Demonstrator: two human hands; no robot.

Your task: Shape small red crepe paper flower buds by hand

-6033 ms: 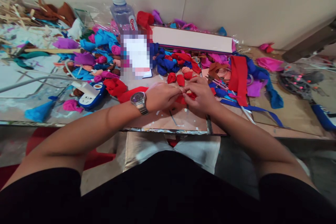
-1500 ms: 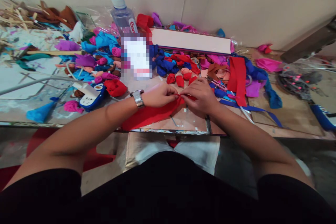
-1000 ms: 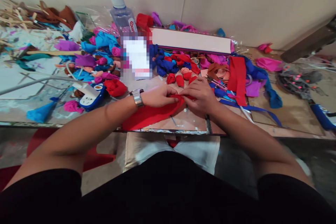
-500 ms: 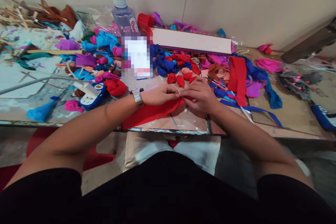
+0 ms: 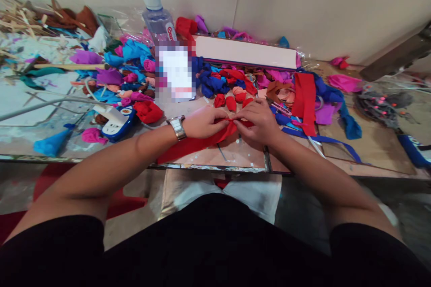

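Note:
My left hand (image 5: 202,123), with a metal watch at the wrist, and my right hand (image 5: 256,121) meet over the near edge of the table. Both pinch one end of a long red cloth strip (image 5: 193,144). The strip trails from my fingertips down and to the left, under my left wrist, to the table edge. Just beyond my hands lie small rolled red cloth buds (image 5: 230,102). The part of the strip inside my fingers is hidden.
Heaps of blue, pink, purple and red cloth scraps (image 5: 131,69) cover the table (image 5: 370,143). A water bottle (image 5: 157,18) and a long pale box (image 5: 245,52) stand at the back. A blue and white device (image 5: 116,123) lies left; scissors (image 5: 281,107) and a red strip (image 5: 305,94) lie right.
Six seconds ago the red strip was bunched under my hands. Now it lies drawn out to the lower left. Over the last second my hands stayed together with small finger movements.

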